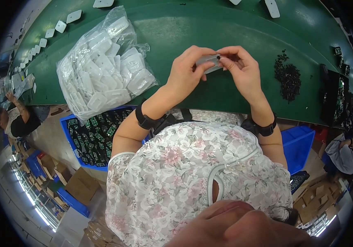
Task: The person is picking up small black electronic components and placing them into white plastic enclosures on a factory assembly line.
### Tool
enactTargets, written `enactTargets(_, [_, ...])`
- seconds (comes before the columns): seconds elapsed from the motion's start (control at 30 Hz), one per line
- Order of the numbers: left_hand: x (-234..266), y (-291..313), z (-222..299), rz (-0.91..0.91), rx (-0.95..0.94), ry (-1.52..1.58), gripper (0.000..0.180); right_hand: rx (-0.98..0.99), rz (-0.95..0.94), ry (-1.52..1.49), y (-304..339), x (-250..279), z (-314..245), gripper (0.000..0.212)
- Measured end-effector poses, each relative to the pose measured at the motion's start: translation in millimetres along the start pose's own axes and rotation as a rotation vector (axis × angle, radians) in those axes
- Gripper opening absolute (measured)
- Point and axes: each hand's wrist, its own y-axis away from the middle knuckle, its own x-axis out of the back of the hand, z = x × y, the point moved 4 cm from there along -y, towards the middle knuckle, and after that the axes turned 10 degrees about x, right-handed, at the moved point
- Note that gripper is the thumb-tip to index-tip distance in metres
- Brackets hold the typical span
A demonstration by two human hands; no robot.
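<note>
Over the green tabletop my two hands meet at a white plastic cover [212, 62]. My left hand [188, 70] grips the cover's left side between thumb and fingers. Pinched at the cover's right end by my right hand [242, 68] is a small black part [218, 57], too small to name exactly. My right fingers also press near the cover's edge, and part of the cover is hidden behind them. To the left lies a clear plastic bag [102, 66] full of similar white covers. A pile of small black parts [287, 78] lies on the table to the right.
A blue bin [70, 140] of green circuit boards stands below the table edge at left, another blue bin [298, 148] at right. White covers [60, 27] line the far left of the table. Black trays [335, 94] stand at the right end. Other people sit at both sides.
</note>
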Motion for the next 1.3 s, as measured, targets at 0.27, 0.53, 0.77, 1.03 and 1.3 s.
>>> enactTargets(0.27, [-5.4,-0.9,-2.8,0.029,-0.047,0.047,0.011,0.049,-0.019,0.165,1.2,2.7,-4.1,0.011])
enactTargets(0.53, [-7.4,-1.7,-8.5,-0.017,0.064,0.233,0.014,0.124,-0.028,0.381,-2.2,4.7,-11.3,0.007])
enactTargets(0.77, [-2.1,-5.7,-27.3,-0.117,0.243,0.464,0.023,0.075,-0.012,0.363,-2.1,5.5,-5.2,0.006])
enactTargets(1.03, [-8.8,-3.8,-28.5,-0.077,0.230,0.484,0.015,0.068,0.022,0.411,-4.8,-2.4,-4.4,0.007])
enactTargets(1.3, [-9.8,-0.8,-17.0,0.155,-0.224,0.126,0.007,-0.186,0.043,-0.068,-2.3,-0.8,12.4,0.008])
